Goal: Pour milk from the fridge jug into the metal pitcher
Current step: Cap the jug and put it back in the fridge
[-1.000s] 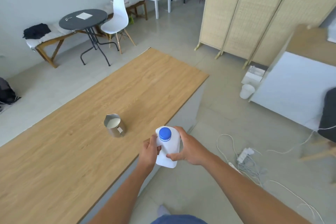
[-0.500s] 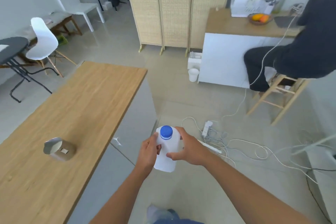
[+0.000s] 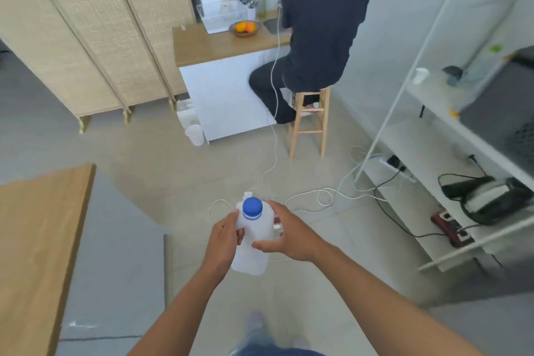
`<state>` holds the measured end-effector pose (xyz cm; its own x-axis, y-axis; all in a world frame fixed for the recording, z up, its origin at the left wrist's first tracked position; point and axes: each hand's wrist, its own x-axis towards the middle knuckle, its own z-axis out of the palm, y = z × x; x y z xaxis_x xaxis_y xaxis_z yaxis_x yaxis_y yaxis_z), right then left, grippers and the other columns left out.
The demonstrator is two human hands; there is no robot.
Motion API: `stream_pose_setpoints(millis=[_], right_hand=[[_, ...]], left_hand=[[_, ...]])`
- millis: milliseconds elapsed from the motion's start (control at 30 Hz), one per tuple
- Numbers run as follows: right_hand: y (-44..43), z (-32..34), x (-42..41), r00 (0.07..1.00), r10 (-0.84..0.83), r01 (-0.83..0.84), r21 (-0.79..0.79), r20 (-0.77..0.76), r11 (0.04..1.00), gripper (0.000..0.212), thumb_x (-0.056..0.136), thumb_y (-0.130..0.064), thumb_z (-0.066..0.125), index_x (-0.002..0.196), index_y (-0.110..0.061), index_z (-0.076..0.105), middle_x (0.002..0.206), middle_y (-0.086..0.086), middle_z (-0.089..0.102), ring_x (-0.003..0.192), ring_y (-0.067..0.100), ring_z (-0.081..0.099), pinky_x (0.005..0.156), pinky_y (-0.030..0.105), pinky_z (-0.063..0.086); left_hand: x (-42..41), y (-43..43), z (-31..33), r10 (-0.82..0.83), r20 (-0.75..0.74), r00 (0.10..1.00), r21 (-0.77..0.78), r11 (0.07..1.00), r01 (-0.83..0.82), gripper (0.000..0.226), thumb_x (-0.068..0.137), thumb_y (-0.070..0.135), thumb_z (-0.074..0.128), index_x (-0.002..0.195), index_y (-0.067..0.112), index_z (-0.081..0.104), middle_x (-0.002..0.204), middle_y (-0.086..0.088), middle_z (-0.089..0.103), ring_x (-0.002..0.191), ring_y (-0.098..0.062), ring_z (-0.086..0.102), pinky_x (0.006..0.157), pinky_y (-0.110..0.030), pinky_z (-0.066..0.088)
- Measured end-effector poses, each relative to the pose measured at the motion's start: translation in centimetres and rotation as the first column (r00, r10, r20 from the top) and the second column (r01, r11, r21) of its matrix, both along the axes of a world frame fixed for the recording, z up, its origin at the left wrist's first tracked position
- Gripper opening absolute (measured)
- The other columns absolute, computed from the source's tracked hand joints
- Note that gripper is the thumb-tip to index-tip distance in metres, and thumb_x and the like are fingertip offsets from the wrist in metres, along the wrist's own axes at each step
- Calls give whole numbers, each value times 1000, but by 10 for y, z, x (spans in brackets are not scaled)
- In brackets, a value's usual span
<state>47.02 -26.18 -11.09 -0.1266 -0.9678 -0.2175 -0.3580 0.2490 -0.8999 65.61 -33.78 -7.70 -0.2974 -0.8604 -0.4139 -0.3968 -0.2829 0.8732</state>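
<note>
My view swings right; the pitcher leaves frame, presumably beyond the table (image 3: pixel 37 240) at lower left. My left hand (image 3: pixel 224 240) and right hand (image 3: pixel 289 235) clasp the upright, capped jug (image 3: pixel 254 243) at lower centre.

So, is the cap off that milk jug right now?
No, the blue cap sits closed on the neck of the jug, which the left hand and right hand hold between them.
</note>
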Motion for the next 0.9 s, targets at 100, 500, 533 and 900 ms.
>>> stream_pose_setpoints(millis=[100, 500, 533, 900], right_hand=[[17, 3, -29, 994, -113, 113, -8, -9, 994, 83, 81, -43, 98, 143, -63, 46, 144, -32, 58, 129, -8, 57, 103, 20, 49], [68, 11, -91, 884, -453, 460, 35, -114, 887, 93, 81, -62, 91, 156, -56, 36, 151, -29, 50, 132, -3, 52, 114, 34, 47], [73, 7, -93, 868, -480, 490, 63, -127, 870, 101, 79, -69, 89, 160, -57, 30, 155, -27, 46, 134, 1, 53, 115, 38, 48], [166, -11, -98, 615, -762, 789, 159, -202, 594, 95, 88, -88, 64, 165, -43, 33, 155, -23, 45, 137, 6, 52, 111, 31, 43]], left_hand=[[-39, -7, -3, -113, 4, 994, 9, 994, 113, 45, 113, 43, 45, 73, 22, 48, 67, 2, 46, 58, -14, 40, 65, -34, 33], [-163, -20, -10, -426, -18, 905, 93, 900, 426, 47, 110, 44, 50, 66, 27, 52, 58, 7, 46, 49, -9, 43, 62, -31, 35], [-171, -20, -13, -445, -24, 895, 104, 889, 445, 47, 110, 43, 51, 65, 27, 53, 57, 8, 48, 48, -8, 44, 62, -31, 35], [-252, 24, -26, -737, -33, 675, 49, 673, 738, 49, 108, 37, 47, 64, 18, 37, 59, -1, 40, 55, -18, 35, 68, -38, 28]])
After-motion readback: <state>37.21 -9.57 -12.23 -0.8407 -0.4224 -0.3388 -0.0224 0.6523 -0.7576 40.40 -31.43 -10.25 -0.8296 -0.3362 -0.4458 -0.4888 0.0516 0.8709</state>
